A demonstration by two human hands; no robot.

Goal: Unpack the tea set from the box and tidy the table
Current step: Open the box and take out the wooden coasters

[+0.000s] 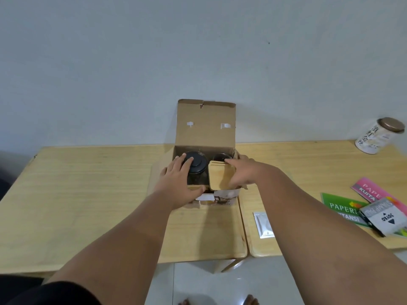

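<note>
Head view, the only one: cardboard box (206, 170) sits mid-surface with its lid flap stood up against the wall, so the top is clear for lifting things straight out. Tea set not out yet: a dark lidded pot (195, 166) fills the left compartment, a second dark piece (221, 156) sits behind on the right, and a stack of light wooden squares (220, 177), probably coasters, lies on top at front right. Left hand (179, 183) is spread over the box's front-left corner, fingers on the pot's lid, thumb on the front edge; looks like bracing the box and pot, not a closed grip. Right hand (241, 173) is grasping the wooden stack by its right edge, fingers curled over it and thumb below, likely because it's the loose top layer blocking what's under it. Surface (88, 194) left of the box is bare, a sensible landing zone. To the right: foil sachet (263, 224), green booklet (343, 209), pink booklet (372, 191), grey packet (384, 215), white tin (377, 136) at the far edge, all well clear of the box; clutter for the tidy step.
</note>
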